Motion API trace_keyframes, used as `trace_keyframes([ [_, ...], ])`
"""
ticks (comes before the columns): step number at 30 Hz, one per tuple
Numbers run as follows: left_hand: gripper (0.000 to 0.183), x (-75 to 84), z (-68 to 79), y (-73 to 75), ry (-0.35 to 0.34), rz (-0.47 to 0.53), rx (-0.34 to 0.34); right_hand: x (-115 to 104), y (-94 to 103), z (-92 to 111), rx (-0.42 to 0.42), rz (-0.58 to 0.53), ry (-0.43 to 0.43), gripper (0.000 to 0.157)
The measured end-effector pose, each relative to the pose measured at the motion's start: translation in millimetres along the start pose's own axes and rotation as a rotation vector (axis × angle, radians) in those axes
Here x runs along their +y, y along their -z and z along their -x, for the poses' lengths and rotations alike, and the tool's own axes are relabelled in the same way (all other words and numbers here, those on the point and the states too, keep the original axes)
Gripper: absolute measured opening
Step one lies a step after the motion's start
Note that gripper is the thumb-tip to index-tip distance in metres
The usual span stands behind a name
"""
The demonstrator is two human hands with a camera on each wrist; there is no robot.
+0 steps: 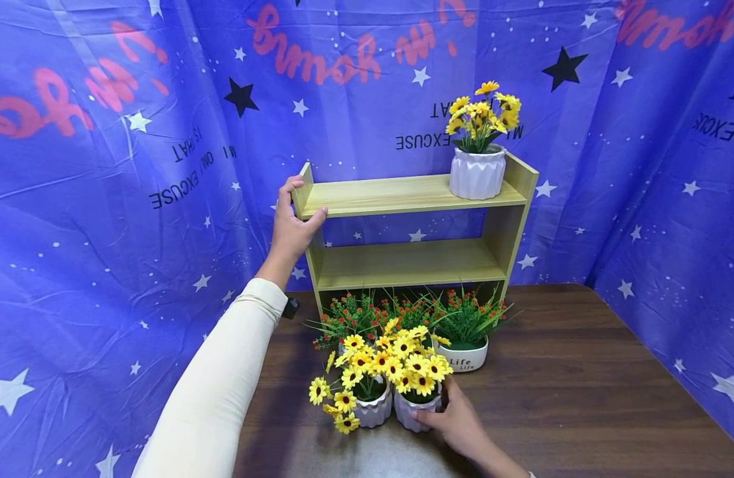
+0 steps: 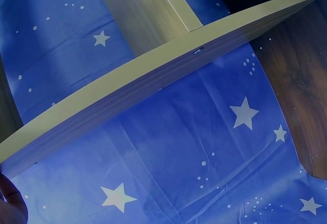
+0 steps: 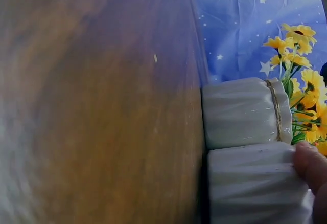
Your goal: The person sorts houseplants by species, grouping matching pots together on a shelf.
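My left hand grips the upper left corner of a light wooden shelf, thumb in front and fingers at the side panel. In the left wrist view the side panel crosses the frame, with part of the hand at the lower left. At the front, my right hand holds a white ribbed flower pot with yellow flowers, its thumb on the near side. A matching flower pot stands close on its left. In the right wrist view the thumb lies on the held pot's rim.
One more pot of yellow flowers stands on the top board at the right. Red-flowered plants stand before the shelf's base, one in a white "Life" pot. A blue starred curtain surrounds the brown table.
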State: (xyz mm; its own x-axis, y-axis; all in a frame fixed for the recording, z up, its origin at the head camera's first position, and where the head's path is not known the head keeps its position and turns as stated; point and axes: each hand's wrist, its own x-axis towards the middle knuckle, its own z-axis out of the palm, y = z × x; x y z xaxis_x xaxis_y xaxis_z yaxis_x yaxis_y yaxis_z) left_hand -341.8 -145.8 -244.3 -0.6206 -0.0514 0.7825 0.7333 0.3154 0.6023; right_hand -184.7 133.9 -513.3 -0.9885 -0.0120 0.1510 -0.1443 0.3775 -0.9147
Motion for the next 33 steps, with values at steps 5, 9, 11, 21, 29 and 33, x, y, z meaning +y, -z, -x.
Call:
trace_keyframes([
  [5, 0.056, 1.6, 0.8, -1.1, 0.014, -0.014, -0.003, -0.7, 1.4, 1.9, 0.045, -0.076, -0.017, 0.086],
  [9, 0.057, 3.1, -0.4, -1.5, 0.023, -0.013, -0.007, -4.1, 3.9, 2.1, 0.082, -0.125, -0.034, 0.081],
  [11, 0.057, 3.2, -1.3, -1.7, 0.019, -0.008, -0.008, -7.3, 5.9, 1.5, 0.095, -0.146, -0.044, 0.082],
  [21, 0.055, 2.8, -0.9, -2.0, -0.025, 0.016, 0.004, -29.8, 24.8, -2.4, 0.157, -0.078, -0.052, 0.087],
  [29, 0.055, 0.8, -0.9, -1.3, -0.015, 0.019, 0.01, -44.4, 39.4, -11.3, 0.216, -0.102, -0.023, 0.089],
  [33, 0.055, 1.1, -0.7, -0.9, -0.006, 0.018, 0.006, -51.9, 45.6, -16.6, 0.248, -0.129, 0.002, 0.089],
])
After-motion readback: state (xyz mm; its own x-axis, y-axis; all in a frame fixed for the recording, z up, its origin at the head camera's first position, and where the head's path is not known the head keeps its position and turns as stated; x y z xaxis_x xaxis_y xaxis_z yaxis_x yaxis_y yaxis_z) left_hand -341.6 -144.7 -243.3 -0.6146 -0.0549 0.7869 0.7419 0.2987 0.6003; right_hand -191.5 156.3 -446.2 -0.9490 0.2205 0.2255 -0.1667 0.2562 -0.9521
